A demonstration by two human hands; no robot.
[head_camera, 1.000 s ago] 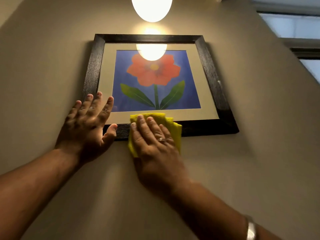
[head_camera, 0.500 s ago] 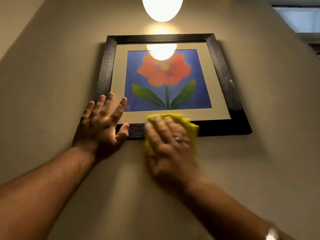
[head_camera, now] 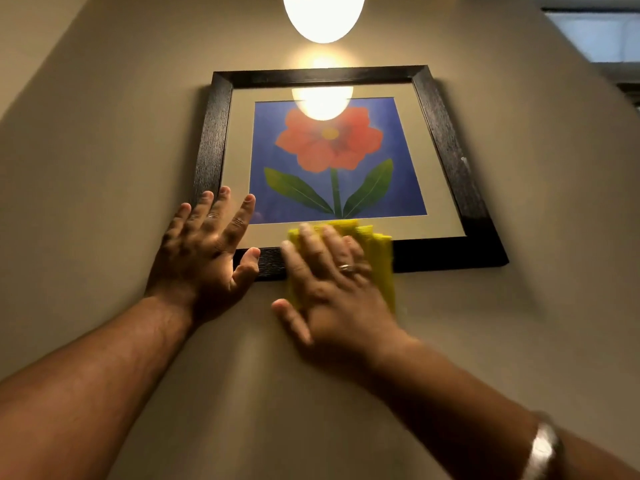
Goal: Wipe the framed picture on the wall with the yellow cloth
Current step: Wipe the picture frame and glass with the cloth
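The framed picture [head_camera: 332, 161] hangs on a beige wall [head_camera: 519, 306], seen from below: a dark, grained frame around a pale mat and a red flower with two green leaves on blue. A lit globe lamp [head_camera: 323, 15] sits just above the picture's top edge, and its glare shows in the glass near the top of the flower.

The left hand [head_camera: 204, 251] lies flat against the picture's lower left corner, fingers spread and straight — their tips reach onto the frame's left side and the mat, while the thumb rests on the bottom rail. It grips nothing.

The right hand [head_camera: 332, 289] presses the yellow cloth [head_camera: 379, 258] flat against the picture's bottom rail, just right of the left thumb. Its fingers are extended and slightly apart over the folded cloth, not pinching it; the thumb sticks out to the side below the picture, on the wall. The cloth's top edge overlaps the mat under the flower stem, and its lower part hangs below the rail onto the wall. This hand and the cloth are blurred. A ring [head_camera: 346, 267] shows on one finger, and a metal bracelet [head_camera: 543, 448] circles the right wrist, well below the picture.
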